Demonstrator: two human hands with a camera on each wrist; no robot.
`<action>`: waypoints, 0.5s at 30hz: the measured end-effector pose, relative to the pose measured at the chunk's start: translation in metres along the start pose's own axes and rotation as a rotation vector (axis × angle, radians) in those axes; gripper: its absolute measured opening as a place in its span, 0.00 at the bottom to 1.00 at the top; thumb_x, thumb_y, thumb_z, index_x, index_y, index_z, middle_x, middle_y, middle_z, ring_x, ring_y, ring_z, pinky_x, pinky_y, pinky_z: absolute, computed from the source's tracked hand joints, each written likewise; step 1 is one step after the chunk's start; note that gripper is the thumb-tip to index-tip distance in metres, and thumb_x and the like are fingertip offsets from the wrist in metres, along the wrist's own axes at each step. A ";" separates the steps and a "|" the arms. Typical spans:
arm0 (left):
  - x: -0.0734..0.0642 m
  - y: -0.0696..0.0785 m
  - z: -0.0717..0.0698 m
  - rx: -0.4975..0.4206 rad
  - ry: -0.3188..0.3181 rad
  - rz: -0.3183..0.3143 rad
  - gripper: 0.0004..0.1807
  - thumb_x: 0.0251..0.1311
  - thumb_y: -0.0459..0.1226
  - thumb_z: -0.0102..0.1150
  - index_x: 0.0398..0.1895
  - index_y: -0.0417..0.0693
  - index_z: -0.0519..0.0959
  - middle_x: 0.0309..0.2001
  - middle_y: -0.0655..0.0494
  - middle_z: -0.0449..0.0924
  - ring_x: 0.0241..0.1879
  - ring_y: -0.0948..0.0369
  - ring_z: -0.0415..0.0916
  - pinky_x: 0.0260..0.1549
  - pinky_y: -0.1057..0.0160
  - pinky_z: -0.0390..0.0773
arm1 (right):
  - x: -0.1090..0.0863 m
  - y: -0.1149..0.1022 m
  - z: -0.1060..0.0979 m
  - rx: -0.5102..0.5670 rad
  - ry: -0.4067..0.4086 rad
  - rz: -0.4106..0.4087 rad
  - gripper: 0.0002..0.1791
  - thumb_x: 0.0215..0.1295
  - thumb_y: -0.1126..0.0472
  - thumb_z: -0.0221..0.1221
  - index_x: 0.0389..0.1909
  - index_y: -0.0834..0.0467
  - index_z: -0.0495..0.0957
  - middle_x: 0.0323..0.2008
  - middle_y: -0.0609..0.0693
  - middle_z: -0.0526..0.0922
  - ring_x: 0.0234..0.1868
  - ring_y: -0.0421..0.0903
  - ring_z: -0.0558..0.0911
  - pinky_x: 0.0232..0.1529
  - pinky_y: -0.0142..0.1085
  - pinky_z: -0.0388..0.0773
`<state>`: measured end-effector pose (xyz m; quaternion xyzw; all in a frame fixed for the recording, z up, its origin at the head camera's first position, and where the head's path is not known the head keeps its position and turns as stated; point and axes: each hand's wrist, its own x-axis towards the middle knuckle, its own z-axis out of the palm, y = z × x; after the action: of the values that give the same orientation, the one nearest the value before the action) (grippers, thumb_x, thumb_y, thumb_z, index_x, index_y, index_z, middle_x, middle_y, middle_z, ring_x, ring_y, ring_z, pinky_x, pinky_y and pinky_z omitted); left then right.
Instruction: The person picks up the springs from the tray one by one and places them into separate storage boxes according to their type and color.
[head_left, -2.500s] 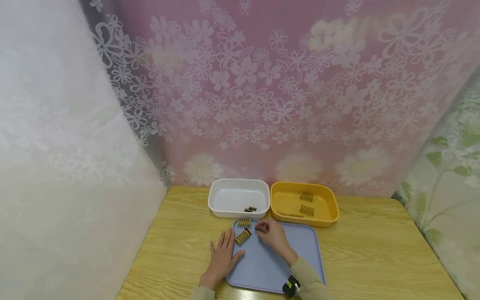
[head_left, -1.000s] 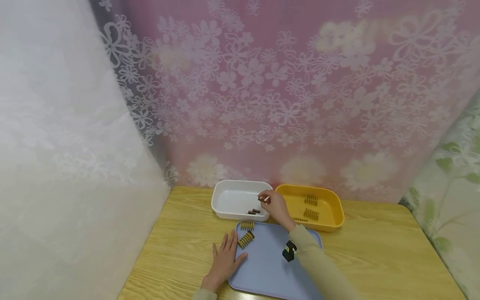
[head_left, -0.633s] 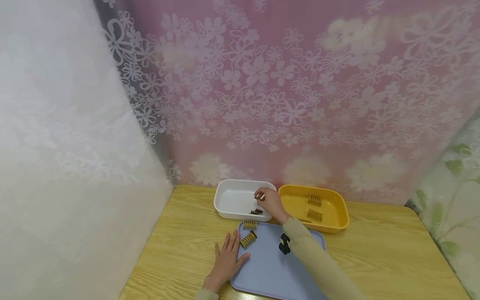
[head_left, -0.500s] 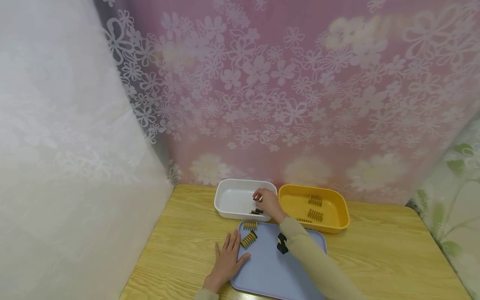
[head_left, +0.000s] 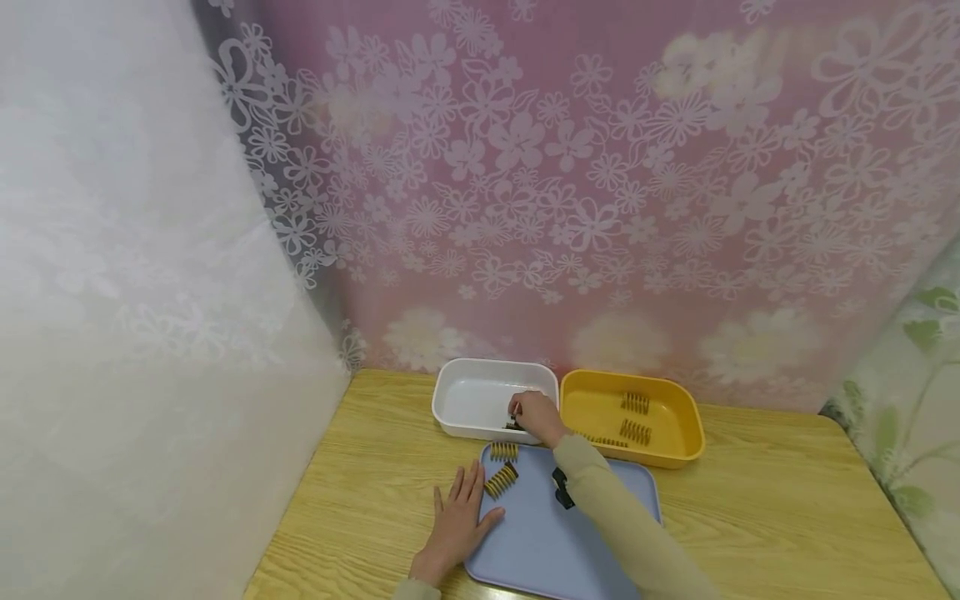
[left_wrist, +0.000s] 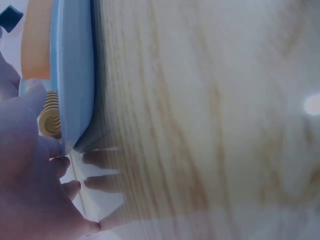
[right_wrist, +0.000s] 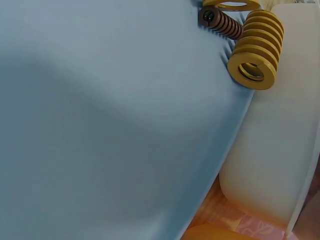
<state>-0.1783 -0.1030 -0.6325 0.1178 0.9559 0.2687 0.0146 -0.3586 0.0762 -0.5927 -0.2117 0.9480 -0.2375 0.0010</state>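
Observation:
My right hand (head_left: pixel 538 415) reaches into the right part of the white bin (head_left: pixel 465 428), its fingers curled and pinching a small brown spring (head_left: pixel 513 419) just above other brown springs on the bin floor. Fingertips and spring partly overlap them from the head view. My left hand (head_left: pixel 456 523) lies flat with spread fingers across the left edge of the blue tray (head_left: pixel 551 542). Beside its fingertips are two yellow springs on the tray, one at the back edge (head_left: pixel 504 452) and one lying aslant (head_left: pixel 501 480). A brown spring (right_wrist: pixel 227 24) lies between the yellow ones in the right wrist view.
Right of the white bin, touching or nearly so, stands a yellow bin (head_left: pixel 678 454) with several springs inside. Both bins sit behind the tray on a wooden table (head_left: pixel 787 500). A flowered curtain (head_left: pixel 525 208) hangs behind.
My right hand has carried a small brown spring from the tray up over the white bin, then left and down into it. My left hand stays on the tray edge.

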 end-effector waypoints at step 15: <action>-0.002 -0.003 0.002 0.008 0.012 0.010 0.45 0.70 0.57 0.55 0.78 0.36 0.57 0.78 0.41 0.55 0.76 0.38 0.51 0.63 0.20 0.45 | -0.028 -0.012 -0.017 0.231 0.302 -0.039 0.06 0.65 0.70 0.65 0.37 0.57 0.87 0.35 0.50 0.86 0.34 0.47 0.83 0.40 0.42 0.83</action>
<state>-0.1767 -0.1047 -0.6359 0.1210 0.9564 0.2658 0.0069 -0.3300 0.0849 -0.5752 -0.1904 0.8995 -0.3739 -0.1218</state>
